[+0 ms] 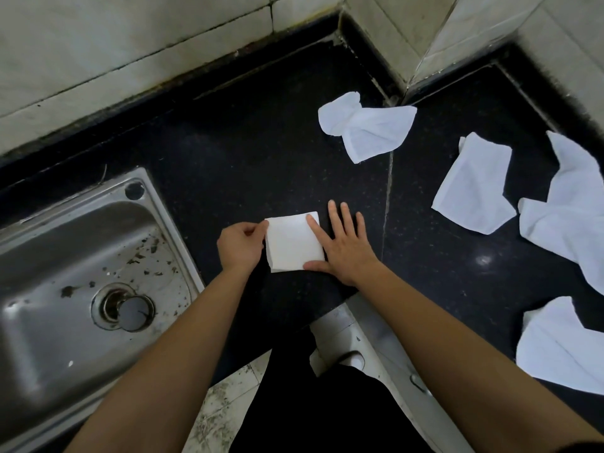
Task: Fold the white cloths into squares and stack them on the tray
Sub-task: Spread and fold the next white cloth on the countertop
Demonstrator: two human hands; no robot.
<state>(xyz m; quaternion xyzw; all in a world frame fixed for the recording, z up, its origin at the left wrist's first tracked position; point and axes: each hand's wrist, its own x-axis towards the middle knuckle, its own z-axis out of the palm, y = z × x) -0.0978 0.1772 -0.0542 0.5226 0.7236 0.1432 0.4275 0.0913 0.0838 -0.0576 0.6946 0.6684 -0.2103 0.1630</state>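
— What was cut off or hard to make out?

— Two of the loose cloths. The crumpled cloth [575, 217] at the right edge of the surface [261, 152] ran out of view, and so did the front cloth [562, 348] near the right front corner. The sink [65, 256] at the left edge was cropped too. The left hand [240, 245] covered part of the fold's left edge, so I could not tell how many layers it had hold of. A pale shape [353, 331] below the front edge was too unclear to name.

— And the fingers?

— The left hand's fingers [258, 227] were curled, pinching the left edge of the folded cloth [291, 243]. The right hand [346, 250] lay flat, its fingers [333, 217] straight and spread. The forefinger and thumb pressed on the square's right edge, and the others rested on the bare surface beside it.

— Where did that square lie?

— Near the front edge of the surface, about midway along it, near the sink. A twisted cloth [369, 129] lay toward the back corner. A half-folded cloth [474, 188] lay between that one and the crumpled cloth.
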